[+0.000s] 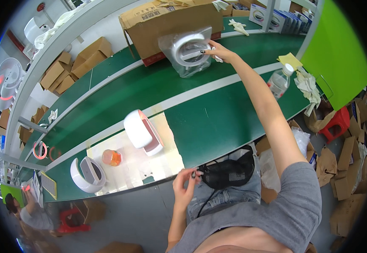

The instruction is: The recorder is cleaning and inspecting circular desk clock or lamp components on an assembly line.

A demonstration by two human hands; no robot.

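A clear bag before the carton holds a white ring; right grip pinches the bag; left grip's closure is unclear.

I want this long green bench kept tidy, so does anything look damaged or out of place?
Yes. The cream, roughly rectangular paper-like sheet on the bench has a ragged right edge and a hole near the front, so it looks torn.

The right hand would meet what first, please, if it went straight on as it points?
The right hand would first meet the bagged white ring, which it seems to touch, though depth is unclear.
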